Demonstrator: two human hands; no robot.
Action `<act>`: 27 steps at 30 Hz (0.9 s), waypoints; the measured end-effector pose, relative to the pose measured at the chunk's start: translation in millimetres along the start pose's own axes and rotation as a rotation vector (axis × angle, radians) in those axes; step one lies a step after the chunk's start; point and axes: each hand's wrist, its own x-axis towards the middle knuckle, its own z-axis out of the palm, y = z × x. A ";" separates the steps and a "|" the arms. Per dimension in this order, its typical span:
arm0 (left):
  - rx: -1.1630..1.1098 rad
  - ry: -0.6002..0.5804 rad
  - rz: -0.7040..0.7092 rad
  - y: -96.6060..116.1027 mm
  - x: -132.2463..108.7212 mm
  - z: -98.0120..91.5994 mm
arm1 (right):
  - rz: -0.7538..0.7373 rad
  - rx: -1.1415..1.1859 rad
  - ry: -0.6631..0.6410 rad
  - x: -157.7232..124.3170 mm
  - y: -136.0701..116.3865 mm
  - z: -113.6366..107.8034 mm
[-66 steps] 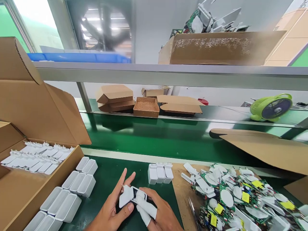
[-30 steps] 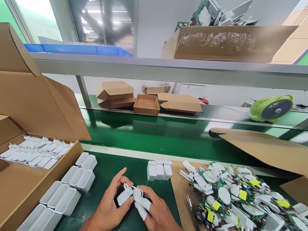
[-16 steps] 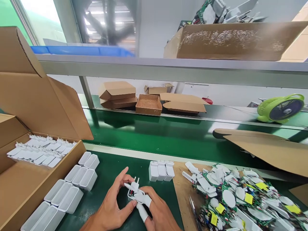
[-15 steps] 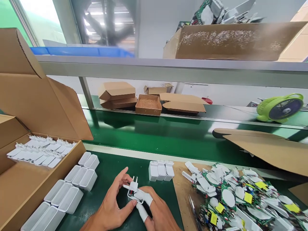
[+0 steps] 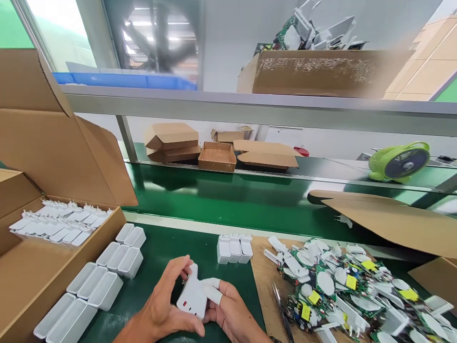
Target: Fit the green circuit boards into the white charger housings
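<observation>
Between both hands sits a white plug charger, its smooth face with small port slots turned up; one slot shows red. My left hand curves round its left side, fingertips behind the upper end and thumb by the lower edge. My right hand grips the right side, with white covers on thumb and finger. Its fingers under the charger are partly hidden. Just beyond, several white charger units stand in a row on the green table. Open white plastic shells line up to the left.
An open cardboard box at left holds rows of white parts. At right, circuit boards and white pieces are heaped on a brown board, with tweezers beside them. A green fan and small cartons stand behind.
The charger has been turned over: its prongs and open inside faced me before, and now its smooth slotted face shows. Both hands shifted their hold. The view swung slightly right.
</observation>
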 end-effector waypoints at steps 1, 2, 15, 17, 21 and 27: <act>0.023 -0.009 0.050 -0.3 -0.6 -1.6 | 0.022 0.033 -0.001 -0.9 0.5 2.6; 0.045 -0.021 0.089 -0.5 -1.0 -3.2 | 0.040 0.052 -0.006 -2.0 0.4 5.1; 0.027 0.049 0.015 5.2 7.2 -7.2 | -0.229 -0.315 0.026 -2.6 -3.9 3.9; 0.021 0.057 -0.089 7.7 10.7 -9.4 | -0.521 -0.636 0.072 -6.2 -6.7 -0.1; -0.012 -0.039 -0.178 8.7 15.2 -14.3 | -0.764 -1.077 0.115 -12.8 -12.6 -4.8; -0.004 -0.100 -0.144 8.8 14.2 -10.2 | -0.643 -1.105 0.234 -10.2 3.4 -14.3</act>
